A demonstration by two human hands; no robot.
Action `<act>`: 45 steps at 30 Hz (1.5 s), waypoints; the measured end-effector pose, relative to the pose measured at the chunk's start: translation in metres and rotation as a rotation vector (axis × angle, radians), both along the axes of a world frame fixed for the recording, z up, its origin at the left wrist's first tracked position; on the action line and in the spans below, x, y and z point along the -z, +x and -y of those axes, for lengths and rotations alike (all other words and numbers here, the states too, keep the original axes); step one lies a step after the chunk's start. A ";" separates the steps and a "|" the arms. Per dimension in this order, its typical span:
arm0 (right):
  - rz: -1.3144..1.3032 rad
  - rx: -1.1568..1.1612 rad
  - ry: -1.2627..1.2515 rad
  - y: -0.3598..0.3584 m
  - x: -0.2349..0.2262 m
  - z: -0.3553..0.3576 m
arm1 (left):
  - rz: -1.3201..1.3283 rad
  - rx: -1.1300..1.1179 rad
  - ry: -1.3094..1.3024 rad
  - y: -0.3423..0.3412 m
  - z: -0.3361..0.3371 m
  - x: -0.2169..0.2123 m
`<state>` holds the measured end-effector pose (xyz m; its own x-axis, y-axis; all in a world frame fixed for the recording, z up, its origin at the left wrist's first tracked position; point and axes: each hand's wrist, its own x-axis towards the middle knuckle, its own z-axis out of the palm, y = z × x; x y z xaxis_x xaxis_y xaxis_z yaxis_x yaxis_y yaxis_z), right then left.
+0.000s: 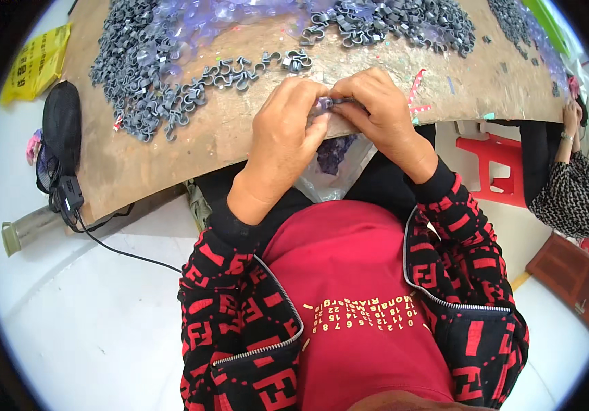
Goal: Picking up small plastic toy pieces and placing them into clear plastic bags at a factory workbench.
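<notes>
My left hand (282, 140) is pinched shut on a small translucent purple plastic piece (322, 104), which looks like a suction cup. Facing it, my right hand (382, 113) grips a small dark grey plastic clip (342, 101) between thumb and fingers. The two pieces meet between my fingertips, just above the table's near edge; whether they are joined is hidden. Beyond my hands, grey clips (192, 96) with open curved ends lie spread in a heap. Translucent purple pieces (205, 20) are piled at the far side.
A clear plastic bag (332, 175) with dark purple contents hangs below the table (123, 161) edge at my lap. More grey clips (404, 24) lie at the far right. Left are a yellow bag (36, 63) and a black corded device (61, 130). Another person (572, 188) sits right, near a red stool (493, 168).
</notes>
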<state>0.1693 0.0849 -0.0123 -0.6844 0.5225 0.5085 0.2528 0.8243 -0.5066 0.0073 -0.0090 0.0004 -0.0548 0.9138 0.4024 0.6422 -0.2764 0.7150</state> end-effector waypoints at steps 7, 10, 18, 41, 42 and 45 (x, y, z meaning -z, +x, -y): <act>0.015 0.023 -0.107 0.007 -0.007 -0.001 | 0.114 -0.038 -0.011 0.008 -0.008 -0.003; 0.003 -0.006 -0.168 0.005 -0.007 -0.006 | 0.282 -0.019 -0.128 0.002 -0.011 -0.003; 0.078 -0.038 -0.203 0.006 -0.015 -0.013 | 0.332 0.029 -0.209 -0.007 -0.020 -0.004; 0.283 -0.195 -0.172 -0.011 -0.038 -0.025 | -0.007 0.100 -0.071 -0.009 -0.028 -0.010; 0.280 -0.191 -0.165 -0.011 -0.038 -0.024 | -0.040 0.099 -0.088 -0.009 -0.028 -0.010; 0.288 -0.165 -0.160 -0.010 -0.036 -0.021 | -0.117 0.095 -0.044 -0.007 -0.028 -0.011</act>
<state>0.1594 0.1056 0.0242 -0.8695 0.4501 0.2032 0.2741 0.7821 -0.5596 0.0002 0.0192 0.0114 0.0774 0.9296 0.3602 0.6947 -0.3095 0.6494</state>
